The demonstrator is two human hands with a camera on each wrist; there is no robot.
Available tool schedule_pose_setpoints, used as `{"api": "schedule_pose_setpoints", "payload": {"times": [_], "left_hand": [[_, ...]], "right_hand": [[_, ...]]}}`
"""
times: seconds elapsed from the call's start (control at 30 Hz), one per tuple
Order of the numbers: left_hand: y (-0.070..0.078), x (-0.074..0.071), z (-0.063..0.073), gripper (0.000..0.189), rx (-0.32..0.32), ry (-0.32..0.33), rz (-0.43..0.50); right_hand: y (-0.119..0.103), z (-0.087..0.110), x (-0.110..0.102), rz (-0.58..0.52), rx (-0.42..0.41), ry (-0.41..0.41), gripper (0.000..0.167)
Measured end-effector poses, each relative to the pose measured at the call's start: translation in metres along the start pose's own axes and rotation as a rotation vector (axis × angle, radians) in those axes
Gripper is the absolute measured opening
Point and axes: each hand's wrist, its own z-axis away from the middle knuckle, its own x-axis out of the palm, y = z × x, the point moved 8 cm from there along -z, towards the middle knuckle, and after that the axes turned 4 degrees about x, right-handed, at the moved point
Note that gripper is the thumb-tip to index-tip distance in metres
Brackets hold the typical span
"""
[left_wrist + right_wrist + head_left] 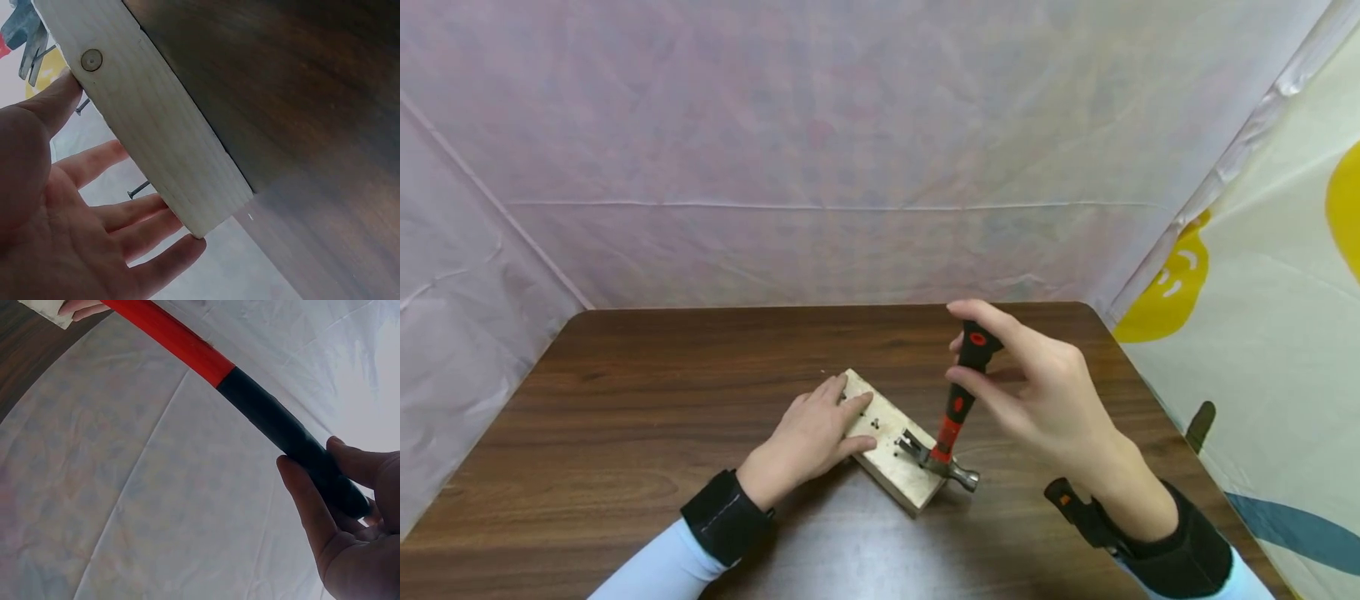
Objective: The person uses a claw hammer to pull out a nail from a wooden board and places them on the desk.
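Note:
A claw hammer (pixel 950 433) with a red and black handle stands nearly upright, its metal head on a pale wooden block (pixel 898 475). My right hand (pixel 1037 392) grips the handle near its end between thumb and fingers. In the left wrist view, the claw (pixel 28 59) sits around the shaft of a nail (pixel 42 54). My left hand (pixel 812 429) rests on the block's far left part, fingers extended over its top. Another nail (pixel 139 189) sticks up between those fingers, and a further nail (pixel 82 107) rises beside the thumb.
The block lies slantwise on a dark brown wooden table (pixel 625 400). Pale sheeting (pixel 820 150) hangs behind the table and on its left. A printed cloth (pixel 1255 350) with yellow shapes hangs on the right. Black bands (pixel 727 517) wrap both wrists.

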Motion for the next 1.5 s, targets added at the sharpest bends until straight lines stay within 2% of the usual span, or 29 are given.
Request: {"api": "schedule_pose_setpoints", "payload": {"times": [0.1, 0.23, 0.33, 0.5, 0.7, 1.0, 1.5], "left_hand": [[0.0, -0.001, 0.0, 0.068, 0.0, 0.012, -0.001], [0.0, -0.001, 0.0, 0.067, 0.001, 0.013, 0.003], [0.001, -0.001, 0.0, 0.066, 0.0, 0.008, 0.009], [0.001, -0.002, 0.001, 0.066, -0.014, 0.0, 0.023], [0.001, -0.001, 0.001, 0.067, -0.021, -0.014, 0.033], [0.0, -0.001, 0.001, 0.069, -0.045, -0.034, 0.063], [0.0, -0.001, 0.001, 0.065, -0.039, -0.006, 0.089]], "right_hand": [[-0.001, 0.002, -0.002, -0.021, -0.027, 0.027, 0.062], [-0.002, 0.004, -0.002, -0.042, -0.02, 0.041, 0.064], [-0.002, 0.005, -0.002, -0.056, -0.003, 0.047, 0.075], [-0.002, 0.008, -0.002, -0.078, 0.003, 0.054, 0.075], [0.0, 0.009, -0.002, -0.082, -0.005, 0.068, 0.047], [-0.002, 0.009, -0.002, -0.072, -0.013, 0.09, 0.048], [-0.001, 0.011, -0.003, -0.096, 0.014, 0.123, 0.051]]}}
